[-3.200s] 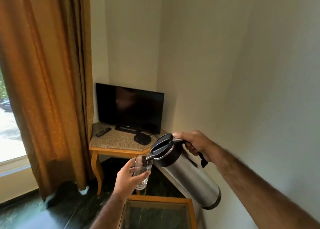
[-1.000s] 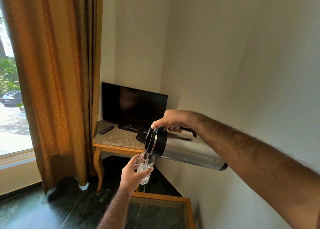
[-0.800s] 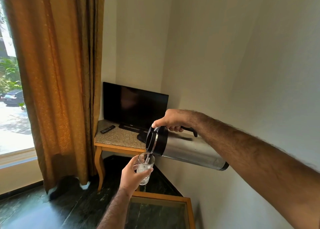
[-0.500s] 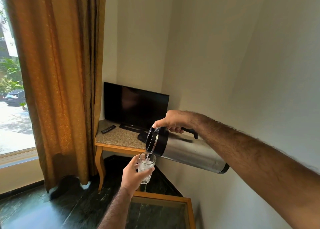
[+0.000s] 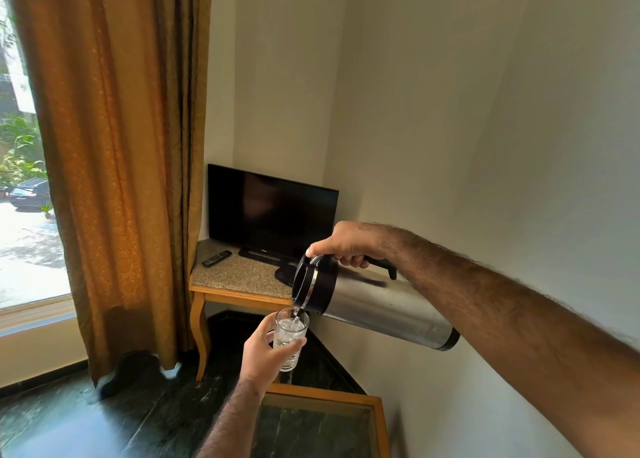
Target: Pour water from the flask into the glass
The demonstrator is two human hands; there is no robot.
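Observation:
A steel flask with a black top lies almost level in the air, spout pointing left and down. My right hand grips its black handle from above. Just under the spout I hold a clear glass upright in my left hand, fingers wrapped round its lower half. A thin stream of water runs from the spout into the glass, which is mostly full and bubbling.
A wooden glass-topped table stands right below the glass. Behind it a stone-topped corner table carries a dark TV and a remote. An orange curtain hangs left; a plain wall runs along the right.
Since 3.2 s ago the flask has been raised and tipped to nearly level. Over the last second both hands stay put, water keeps flowing, and the level in the glass has risen.

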